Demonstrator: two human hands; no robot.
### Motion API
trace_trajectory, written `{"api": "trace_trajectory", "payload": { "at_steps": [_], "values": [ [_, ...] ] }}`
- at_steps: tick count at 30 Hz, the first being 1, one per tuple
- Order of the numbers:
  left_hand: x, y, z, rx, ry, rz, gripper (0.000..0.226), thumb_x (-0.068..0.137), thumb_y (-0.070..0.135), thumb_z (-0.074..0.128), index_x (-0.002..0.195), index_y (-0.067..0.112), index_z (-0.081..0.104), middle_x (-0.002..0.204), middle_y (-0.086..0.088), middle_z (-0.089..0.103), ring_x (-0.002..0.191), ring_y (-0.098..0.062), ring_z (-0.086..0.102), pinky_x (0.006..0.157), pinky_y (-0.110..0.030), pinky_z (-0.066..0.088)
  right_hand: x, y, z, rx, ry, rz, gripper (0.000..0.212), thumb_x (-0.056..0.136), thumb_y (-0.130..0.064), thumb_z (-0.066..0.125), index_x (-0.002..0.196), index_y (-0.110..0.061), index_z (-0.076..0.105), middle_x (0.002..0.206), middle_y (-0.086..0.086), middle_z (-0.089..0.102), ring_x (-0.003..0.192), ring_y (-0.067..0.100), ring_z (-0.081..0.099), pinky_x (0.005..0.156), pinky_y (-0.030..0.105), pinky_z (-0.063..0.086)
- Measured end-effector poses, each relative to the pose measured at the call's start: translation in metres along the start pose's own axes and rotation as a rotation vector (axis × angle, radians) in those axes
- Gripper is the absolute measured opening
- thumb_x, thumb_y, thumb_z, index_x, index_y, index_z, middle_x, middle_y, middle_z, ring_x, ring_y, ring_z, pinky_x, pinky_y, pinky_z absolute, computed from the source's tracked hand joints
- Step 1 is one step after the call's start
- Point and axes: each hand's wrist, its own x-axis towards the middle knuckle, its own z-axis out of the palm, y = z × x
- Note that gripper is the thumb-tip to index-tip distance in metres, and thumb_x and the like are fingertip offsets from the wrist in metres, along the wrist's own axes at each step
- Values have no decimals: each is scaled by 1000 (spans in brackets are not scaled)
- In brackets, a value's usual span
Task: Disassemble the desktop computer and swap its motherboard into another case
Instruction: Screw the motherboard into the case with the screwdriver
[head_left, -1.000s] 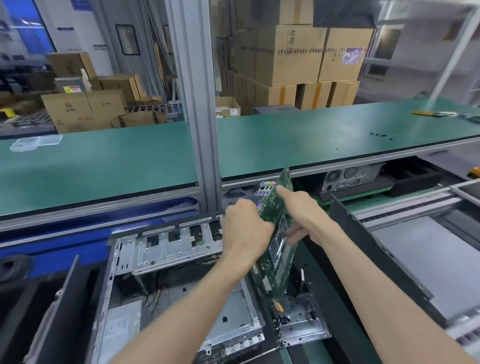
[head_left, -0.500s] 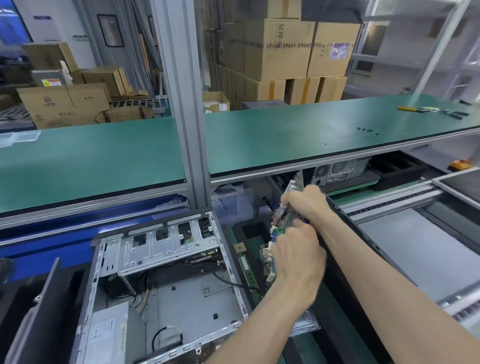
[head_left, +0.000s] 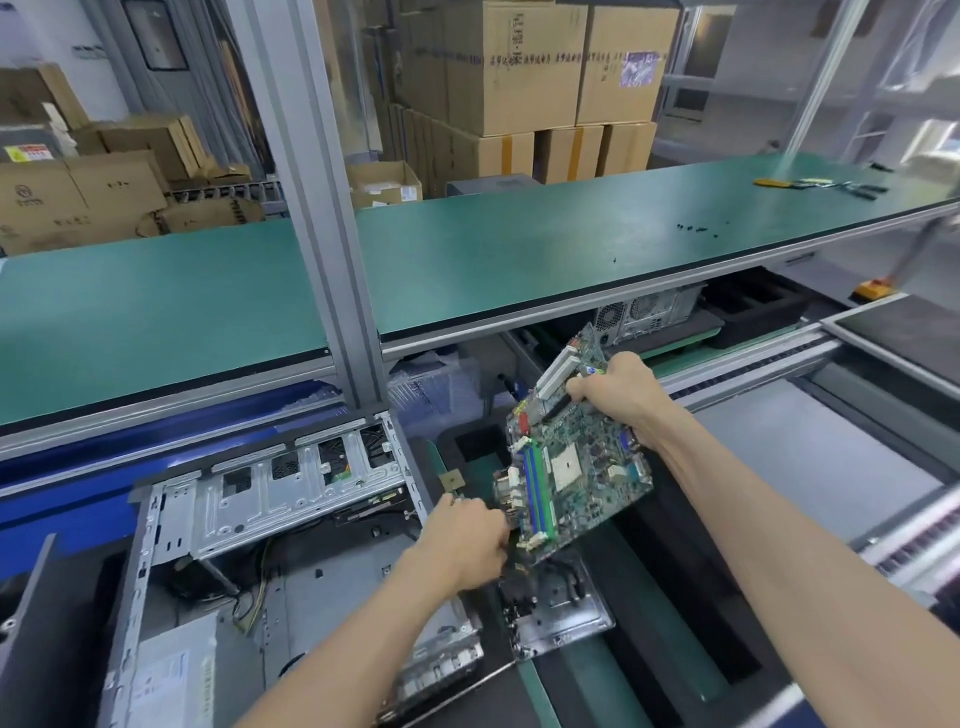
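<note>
The person is holding a green motherboard (head_left: 574, 462) up in the air, tilted, its component side facing them, just to the right of the open computer case (head_left: 291, 525). The board is a flat rectangle crowded with small parts: long white expansion slots near its far end, blue and green memory slots running along its left side, a pale square socket in the middle.

The right hand (head_left: 621, 392) is gripping the board's far right edge, fingers curled over the top and closed tight on it. The left hand (head_left: 465, 538) is reaching in at the board's near left corner, fingers curled at the edge by the metal port blocks; whether they are actually pinching the board or only touching it, I cannot tell from here.

The case is lying on its side with the panel off, a box of dull stamped sheet steel, its rear wall punched with vented slot openings, loose cables trailing across its bare floor. Below the board a small bent metal bracket (head_left: 558, 613) is lying on a dark, recessed foam tray (head_left: 670, 603).

Above it all a smooth green matte shelf (head_left: 493, 254) is running across, framed in ribbed aluminium, with a grey aluminium post (head_left: 322, 208) rising through it. A few tiny black screws (head_left: 693, 228) are sitting scattered on the shelf. Brown cardboard boxes (head_left: 535, 67) are stacked behind.
</note>
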Motion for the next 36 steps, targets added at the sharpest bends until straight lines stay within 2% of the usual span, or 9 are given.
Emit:
{"api": "trace_trajectory", "payload": {
  "at_steps": [6,9,14,18,24,28,31,34,36],
  "values": [
    [9,-7,28,-37,-29,23,26,92,8,53,109,13,72,106,-14,67,94,-37,63,85,-43,52,4,-1,-1,15,24,-29,42,79,-20,74,67,-15,34,72,12,55,59,19,38,57,32,34],
    [9,-8,21,-237,21,34,26,82,9,50,87,17,74,84,-2,72,82,-21,64,90,-31,42,5,-2,0,-28,13,-57,43,81,-21,74,70,-15,33,63,4,41,55,18,33,56,31,31],
    [-4,-34,-15,-734,290,-27,27,70,23,48,49,14,34,48,3,32,48,-12,26,52,-27,25,6,4,2,-112,-11,-81,49,82,-24,76,65,-17,31,58,1,34,51,15,29,54,27,30],
    [-28,-87,-42,-743,20,-16,31,65,25,52,43,18,31,47,0,26,49,-17,22,53,-33,20,6,8,4,-160,-15,-109,52,81,-24,76,63,-17,28,56,-1,30,51,15,25,52,27,25],
    [-57,-158,-11,-181,-433,-265,25,65,33,64,51,15,53,49,5,48,49,-13,43,50,-24,30,10,15,5,-264,-37,-152,49,80,-21,73,61,-16,28,53,-1,31,51,17,28,50,28,24],
    [-62,-171,52,79,-260,-346,22,82,45,62,76,24,56,87,4,68,87,-20,63,69,-30,40,13,21,7,-322,-37,-160,49,79,-24,75,62,-15,30,54,2,35,53,19,32,50,29,25],
    [-59,-159,100,-65,-192,-371,20,96,30,52,108,24,67,112,-2,71,108,-23,64,83,-31,48,17,25,9,-378,-36,-151,50,79,-27,77,64,-15,31,57,2,37,52,19,34,49,28,27],
    [-57,-140,117,-248,-144,-326,28,97,26,50,118,23,69,116,-2,70,107,-20,64,88,-30,50,19,31,11,-436,-32,-135,49,78,-32,79,67,-14,34,63,2,40,53,19,37,49,29,29],
    [-54,-131,104,-269,60,-297,26,94,43,51,90,28,71,91,9,69,84,-13,65,76,-32,53,21,35,12,-461,-32,-124,48,79,-34,79,69,-14,36,67,2,43,55,19,39,49,29,31]
  ]
}}
